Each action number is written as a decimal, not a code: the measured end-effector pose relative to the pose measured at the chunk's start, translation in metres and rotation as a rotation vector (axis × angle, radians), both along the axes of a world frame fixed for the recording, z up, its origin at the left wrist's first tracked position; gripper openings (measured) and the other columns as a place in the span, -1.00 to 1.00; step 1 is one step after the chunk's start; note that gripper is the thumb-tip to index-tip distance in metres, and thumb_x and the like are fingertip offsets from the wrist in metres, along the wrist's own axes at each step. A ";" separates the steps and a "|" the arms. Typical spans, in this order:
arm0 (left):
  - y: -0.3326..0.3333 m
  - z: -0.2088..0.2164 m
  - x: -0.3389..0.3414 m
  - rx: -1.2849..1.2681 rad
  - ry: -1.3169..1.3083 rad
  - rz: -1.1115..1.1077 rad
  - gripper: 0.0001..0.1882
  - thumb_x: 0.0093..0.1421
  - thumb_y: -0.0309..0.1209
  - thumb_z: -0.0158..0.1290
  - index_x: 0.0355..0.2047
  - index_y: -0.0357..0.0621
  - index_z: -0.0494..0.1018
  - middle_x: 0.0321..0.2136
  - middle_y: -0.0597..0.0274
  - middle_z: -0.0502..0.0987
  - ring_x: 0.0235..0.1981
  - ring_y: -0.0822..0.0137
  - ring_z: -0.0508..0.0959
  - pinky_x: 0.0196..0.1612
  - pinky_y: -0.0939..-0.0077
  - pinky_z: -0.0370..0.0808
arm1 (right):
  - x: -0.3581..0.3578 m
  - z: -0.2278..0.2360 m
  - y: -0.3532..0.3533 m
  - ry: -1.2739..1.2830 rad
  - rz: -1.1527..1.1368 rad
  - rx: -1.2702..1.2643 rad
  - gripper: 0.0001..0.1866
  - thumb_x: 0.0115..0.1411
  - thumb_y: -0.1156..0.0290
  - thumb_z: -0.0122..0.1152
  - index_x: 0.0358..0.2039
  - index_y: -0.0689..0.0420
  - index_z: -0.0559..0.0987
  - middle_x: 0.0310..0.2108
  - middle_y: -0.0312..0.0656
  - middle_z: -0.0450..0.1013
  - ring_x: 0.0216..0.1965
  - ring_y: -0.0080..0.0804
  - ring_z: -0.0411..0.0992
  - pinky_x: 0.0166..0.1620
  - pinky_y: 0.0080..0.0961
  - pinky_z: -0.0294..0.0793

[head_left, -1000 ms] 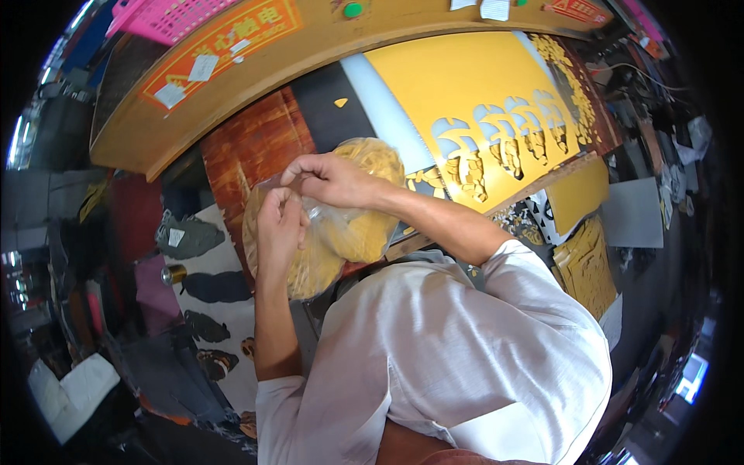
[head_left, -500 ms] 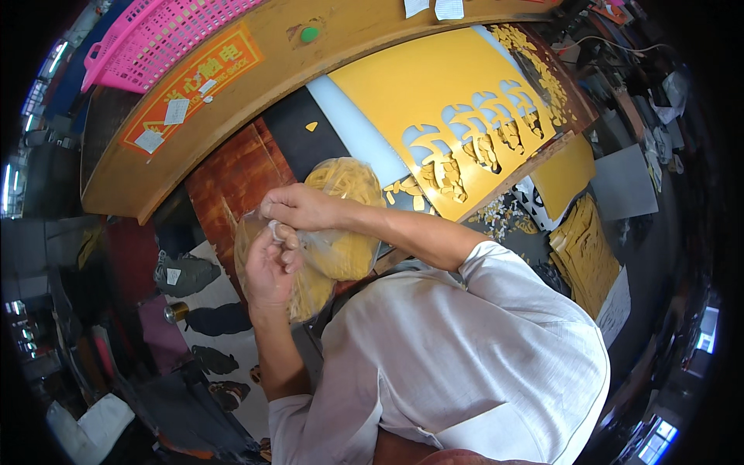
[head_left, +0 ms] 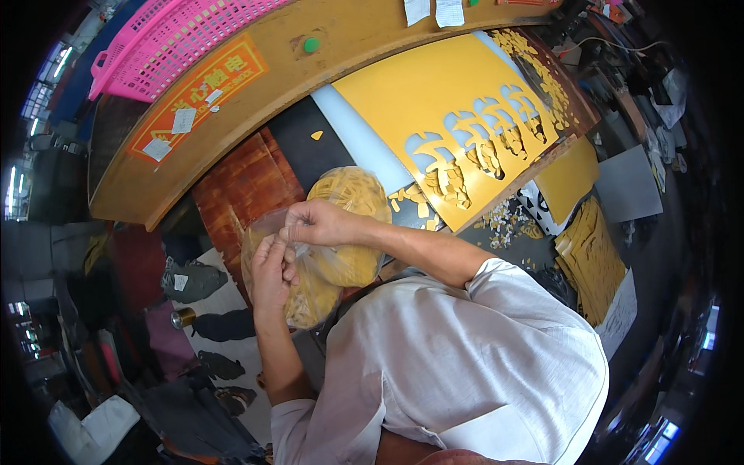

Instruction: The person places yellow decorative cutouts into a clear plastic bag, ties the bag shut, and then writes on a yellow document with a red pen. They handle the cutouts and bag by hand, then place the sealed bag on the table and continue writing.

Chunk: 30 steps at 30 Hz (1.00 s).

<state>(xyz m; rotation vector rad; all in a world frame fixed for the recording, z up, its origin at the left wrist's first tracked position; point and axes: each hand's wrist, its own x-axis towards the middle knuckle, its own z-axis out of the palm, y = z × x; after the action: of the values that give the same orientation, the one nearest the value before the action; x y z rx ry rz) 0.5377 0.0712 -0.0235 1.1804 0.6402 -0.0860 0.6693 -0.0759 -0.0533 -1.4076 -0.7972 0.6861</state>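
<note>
A clear plastic bag [head_left: 353,265] bulges with yellow cut pieces and lies at the near edge of the bench, partly behind my right forearm. Gathered plastic from its mouth is pinched between the fingertips of my left hand [head_left: 273,271] and my right hand [head_left: 324,223]. Both hands are closed and nearly touch. Loose film spreads out to the left of them. Beyond the bag, a yellow sheet [head_left: 403,93] with several cut-out shapes lies on a pale blue board [head_left: 356,132]. Whether a knot is in the plastic is hidden by my fingers.
A wooden rail [head_left: 256,101] with a red warning sign [head_left: 198,97] runs along the back, and a pink basket [head_left: 174,46] stands behind it. Yellow scraps [head_left: 542,74] cover the far right corner. Stacked cut sheets [head_left: 590,260] sit at the right. Shoes [head_left: 194,279] lie lower left.
My left hand has risen and turned inward, its fingers closing on the plastic. My right hand has shifted slightly right and down, and the view has moved a little.
</note>
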 end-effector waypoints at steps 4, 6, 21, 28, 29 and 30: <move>-0.014 -0.007 -0.006 0.180 -0.020 -0.071 -0.77 0.50 -0.22 -0.01 -0.17 -0.11 0.46 -0.50 0.40 0.45 -0.65 0.60 0.34 -0.61 0.66 0.33 | -0.002 -0.012 0.008 0.150 -0.057 0.074 -0.77 0.29 0.31 0.36 -0.35 0.22 0.59 -0.42 -0.31 0.56 -0.35 -0.60 0.47 -0.27 -0.50 0.49; -0.020 -0.009 -0.010 0.128 -0.010 -0.094 -0.75 0.51 -0.22 -0.01 -0.11 -0.17 0.47 -0.46 0.34 0.50 -0.62 0.58 0.37 -0.54 0.68 0.36 | -0.001 -0.017 0.009 0.208 -0.046 0.039 -0.79 0.30 0.34 0.35 -0.34 0.22 0.59 -0.40 -0.33 0.57 -0.33 -0.62 0.48 -0.25 -0.52 0.50; -0.014 -0.001 0.012 -0.330 -0.269 0.065 -0.72 0.48 -0.21 -0.08 -0.31 -0.09 0.47 -0.53 0.42 0.43 -0.60 0.62 0.31 -0.56 0.71 0.21 | 0.007 -0.011 -0.002 0.047 -0.055 -0.097 -0.76 0.42 0.30 0.15 -0.07 0.19 0.62 -0.22 -0.26 0.58 -0.17 -0.49 0.53 -0.06 -0.47 0.53; -0.043 -0.016 0.004 -0.488 -0.254 0.200 -0.65 0.42 -0.15 -0.05 -0.42 -0.12 0.46 -0.54 0.26 0.52 -0.66 0.56 0.32 -0.64 0.63 0.21 | 0.018 -0.006 -0.077 -0.352 -0.369 -0.176 -0.81 0.41 0.43 0.15 -0.11 0.27 0.64 -0.21 -0.27 0.59 -0.19 -0.58 0.50 -0.06 -0.60 0.49; -0.052 -0.012 0.003 -0.416 -0.274 0.238 -0.65 0.41 -0.17 -0.04 -0.43 -0.14 0.46 -0.53 0.20 0.55 -0.65 0.54 0.36 -0.63 0.59 0.26 | 0.022 -0.006 -0.095 -0.347 -0.365 -0.279 -0.80 0.42 0.39 0.16 -0.14 0.27 0.63 -0.27 -0.30 0.56 -0.25 -0.59 0.47 -0.12 -0.62 0.46; -0.055 -0.010 0.000 -0.450 -0.304 0.225 -0.64 0.42 -0.16 -0.04 -0.42 -0.15 0.46 -0.53 0.20 0.56 -0.63 0.53 0.39 -0.61 0.58 0.30 | 0.023 -0.012 -0.110 -0.263 -0.354 -0.354 -0.80 0.42 0.37 0.16 -0.19 0.25 0.62 -0.32 -0.31 0.54 -0.30 -0.62 0.44 -0.18 -0.63 0.43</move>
<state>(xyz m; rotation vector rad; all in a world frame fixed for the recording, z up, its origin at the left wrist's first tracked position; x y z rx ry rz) 0.5382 0.0159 -0.0337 0.6639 0.4488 0.1328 0.6923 -0.1857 -0.0655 -1.9332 -0.6213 0.3804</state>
